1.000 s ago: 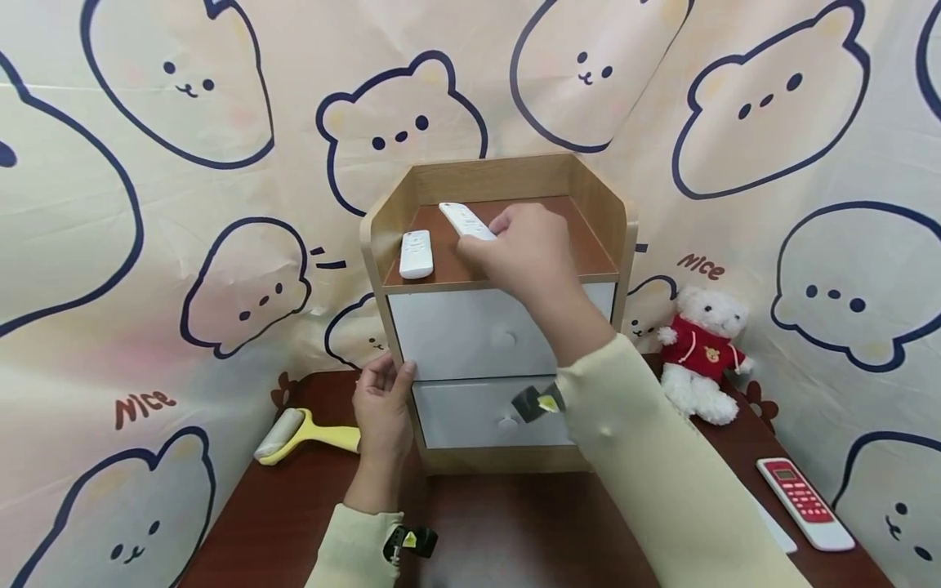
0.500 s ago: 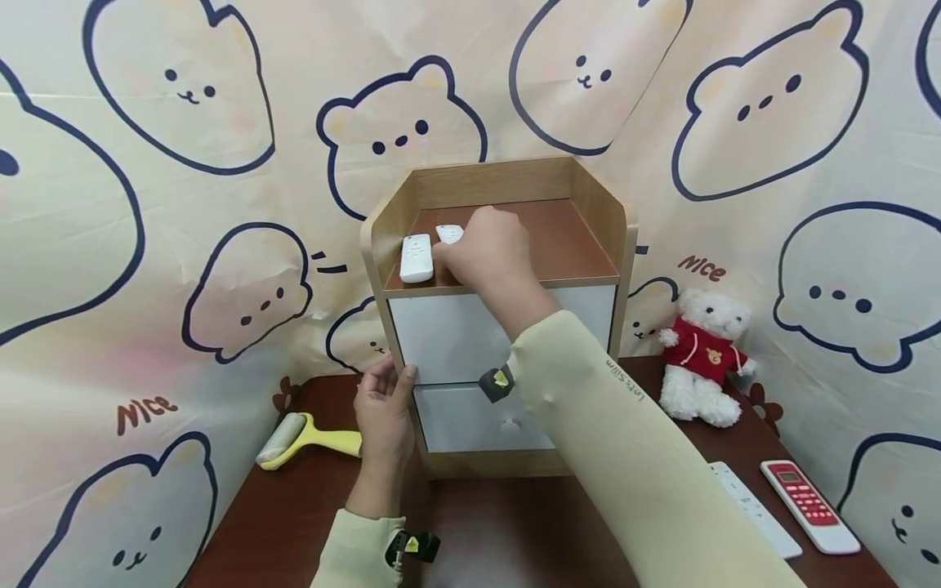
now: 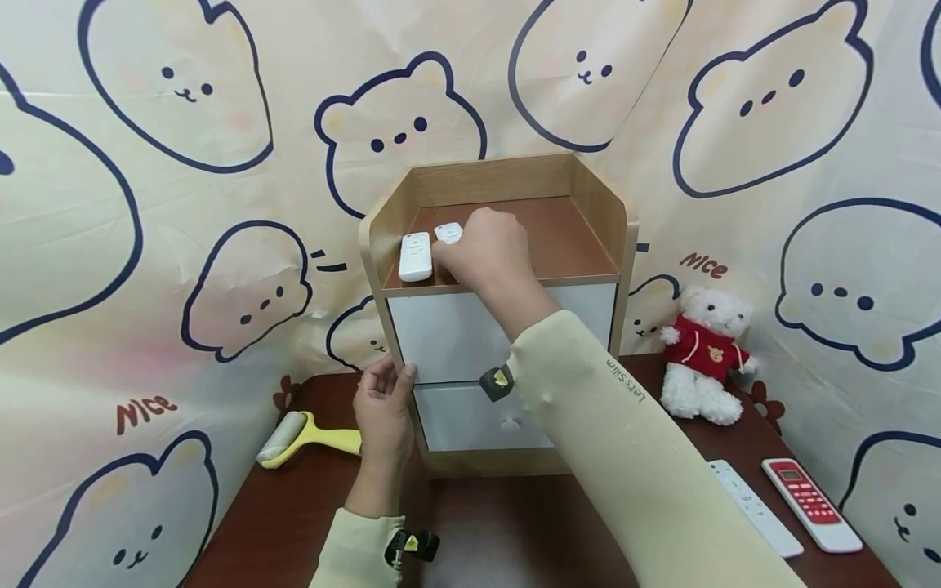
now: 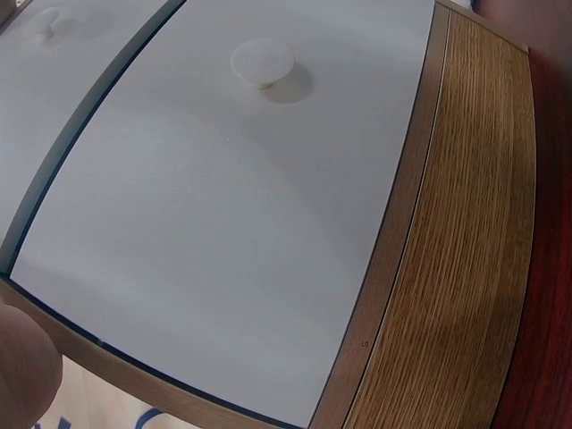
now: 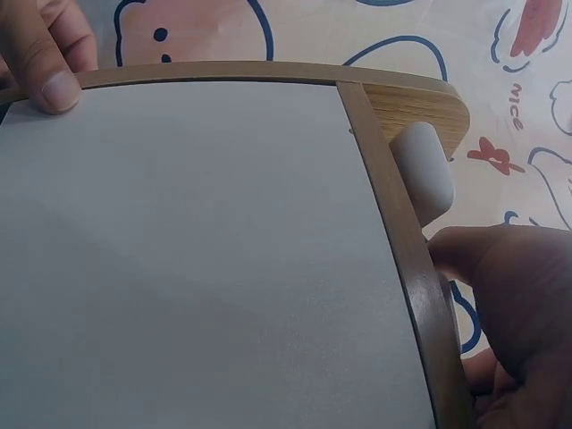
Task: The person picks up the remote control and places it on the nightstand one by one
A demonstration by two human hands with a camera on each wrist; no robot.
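Observation:
On the brown top shelf of a small wooden cabinet, my right hand grips a white remote control. Its far end shows past the hand; the rest is hidden behind the fingers. Just left of it a second white remote control lies on the shelf, its rounded end also visible in the right wrist view. My left hand holds the cabinet's left side, thumb against the front edge beside the drawers. In the left wrist view a pale drawer knob stands out from a light grey drawer front.
A yellow-handled lint roller lies on the dark red-brown table left of the cabinet. To the right sits a white plush bear in a red top. Nearer are a flat white remote and a red-and-white remote.
My right hand has moved left and lowered its remote control onto the shelf beside the other one, then stayed there over the last half second. My left hand has kept its place.

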